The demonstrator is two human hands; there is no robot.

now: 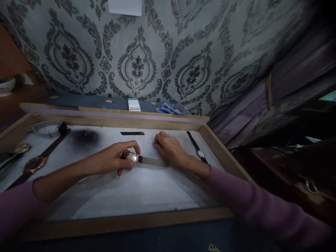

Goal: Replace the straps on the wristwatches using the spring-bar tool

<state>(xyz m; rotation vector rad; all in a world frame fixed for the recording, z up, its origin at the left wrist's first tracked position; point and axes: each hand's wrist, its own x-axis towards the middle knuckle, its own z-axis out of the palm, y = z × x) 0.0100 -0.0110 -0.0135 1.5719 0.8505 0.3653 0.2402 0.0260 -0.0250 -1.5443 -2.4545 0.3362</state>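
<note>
My left hand [125,157] is closed round the case of a wristwatch [132,158], thumb on the near side and fingers curled over the far side. A shiny silver round faces up, and its strap [153,161], dark by the case and beige beyond, stretches right across the white surface toward my right wrist. Slightly above the strap, my right hand [168,146] pinches its fingertips together. A tiny thin thing seems to poke out from them, too small to name. Just beyond the hands lies a flat black strip [132,133].
A wooden-rimmed tray [210,134] with a white base surrounds the work. Dark-strapped watches lie at left [35,163] and right [201,154]. A clear looped band [46,129] sits in the back left corner. Behind the rim are a blue cloth [168,108] and a small box [134,104].
</note>
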